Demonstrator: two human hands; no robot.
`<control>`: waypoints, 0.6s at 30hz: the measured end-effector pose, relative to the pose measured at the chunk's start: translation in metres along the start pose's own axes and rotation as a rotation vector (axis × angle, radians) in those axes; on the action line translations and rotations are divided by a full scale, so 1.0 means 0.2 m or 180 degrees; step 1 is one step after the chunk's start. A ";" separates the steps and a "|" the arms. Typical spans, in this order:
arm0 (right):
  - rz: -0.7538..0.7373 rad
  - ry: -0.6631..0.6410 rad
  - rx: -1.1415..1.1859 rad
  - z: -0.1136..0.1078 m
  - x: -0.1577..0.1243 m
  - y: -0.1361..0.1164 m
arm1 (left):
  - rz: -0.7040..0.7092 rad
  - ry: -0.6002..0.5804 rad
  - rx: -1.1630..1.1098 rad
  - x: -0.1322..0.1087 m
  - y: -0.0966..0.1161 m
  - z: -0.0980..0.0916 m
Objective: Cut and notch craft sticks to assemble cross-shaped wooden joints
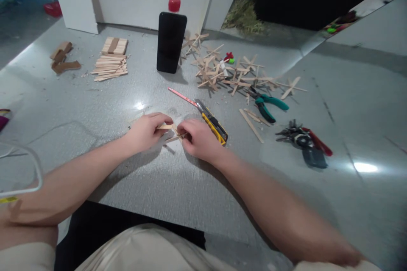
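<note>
Between my two hands is a small crossed piece of wooden craft sticks. My left hand pinches one stick from the left, fingers closed around its end. My right hand is closed on the right side of the same crossed sticks; its fingertips partly hide the joint. Just beyond my right hand lies a yellow and black utility knife, its reddish blade extended toward the far left. A tiny dark bit rests on the surface below the sticks.
A pile of crossed craft sticks spreads at the back right, near teal-handled pliers and a key bunch. A phone stands against a red-capped bottle. Loose sticks and a banded bundle lie back left.
</note>
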State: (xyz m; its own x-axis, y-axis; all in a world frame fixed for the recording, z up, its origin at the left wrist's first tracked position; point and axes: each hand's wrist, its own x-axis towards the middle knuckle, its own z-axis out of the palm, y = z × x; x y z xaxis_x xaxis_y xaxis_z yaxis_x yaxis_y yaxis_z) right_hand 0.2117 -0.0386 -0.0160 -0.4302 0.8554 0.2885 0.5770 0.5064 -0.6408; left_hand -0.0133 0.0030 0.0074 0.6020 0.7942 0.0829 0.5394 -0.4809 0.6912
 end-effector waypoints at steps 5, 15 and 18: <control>-0.0203 -0.0250 0.0635 0.00 -0.01 -0.01 | 0.0674 -0.0252 0.0049 0.02 -0.06 -0.01; 0.0028 0.0118 0.2001 0.01 -0.01 0.04 | 0.0657 -0.1024 -0.0526 0.05 -0.07 -0.12; 0.0081 0.0119 0.2357 0.00 -0.01 0.02 | 0.0581 -0.0983 -0.0476 0.05 -0.06 -0.15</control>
State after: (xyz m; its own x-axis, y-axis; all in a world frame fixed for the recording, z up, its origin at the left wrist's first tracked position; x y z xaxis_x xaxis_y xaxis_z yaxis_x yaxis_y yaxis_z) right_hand 0.2142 -0.0377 -0.0194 -0.3914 0.8757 0.2829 -0.0386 0.2915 -0.9558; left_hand -0.0311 0.0279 0.0216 0.8413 0.5405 0.0099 0.3289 -0.5263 0.7841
